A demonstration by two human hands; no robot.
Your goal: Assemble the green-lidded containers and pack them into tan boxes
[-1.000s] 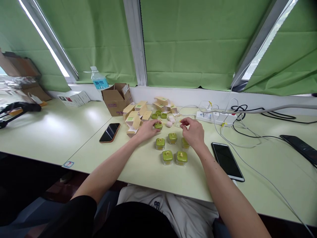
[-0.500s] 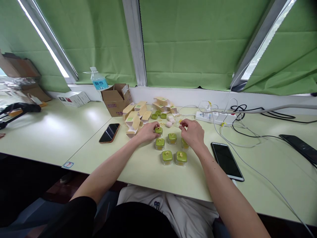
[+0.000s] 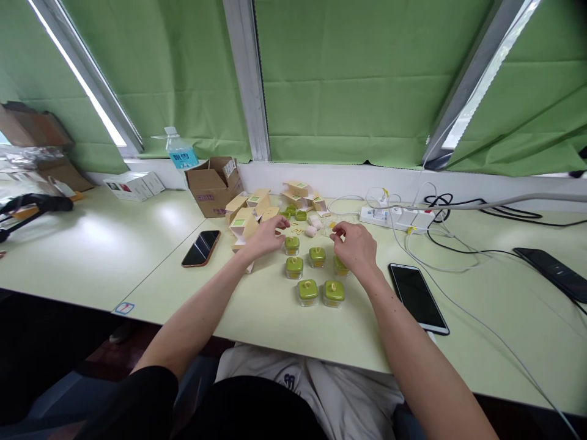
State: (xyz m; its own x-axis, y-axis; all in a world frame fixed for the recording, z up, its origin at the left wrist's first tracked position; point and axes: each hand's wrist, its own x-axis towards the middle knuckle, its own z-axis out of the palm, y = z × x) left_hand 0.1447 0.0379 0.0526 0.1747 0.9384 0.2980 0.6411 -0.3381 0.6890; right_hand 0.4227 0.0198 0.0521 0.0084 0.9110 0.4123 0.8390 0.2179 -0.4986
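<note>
Several small clear jars with green lids (image 3: pixel 307 291) stand in a cluster on the pale green table (image 3: pixel 275 311) in front of me. My left hand (image 3: pixel 263 239) hovers just left of the farthest jar (image 3: pixel 291 244), fingers loosely apart and holding nothing. My right hand (image 3: pixel 355 245) is above the right side of the cluster, near another jar (image 3: pixel 340 264). Its thumb and fingers are pinched together, and I cannot make out what is between them. Loose green lids (image 3: pixel 300 214) and small white pieces (image 3: pixel 312 230) lie just beyond the jars.
Small tan cartons (image 3: pixel 247 215) and an open cardboard box (image 3: pixel 211 186) sit at the back left, with a water bottle (image 3: pixel 180 151) behind. One phone (image 3: pixel 200 247) lies left, another (image 3: pixel 417 297) right. A power strip (image 3: pixel 397 216) and cables (image 3: pixel 458 256) run along the right.
My left hand has let go of the far jar, which it set down, and drawn back to the left. My right hand has stayed pinched in place.
</note>
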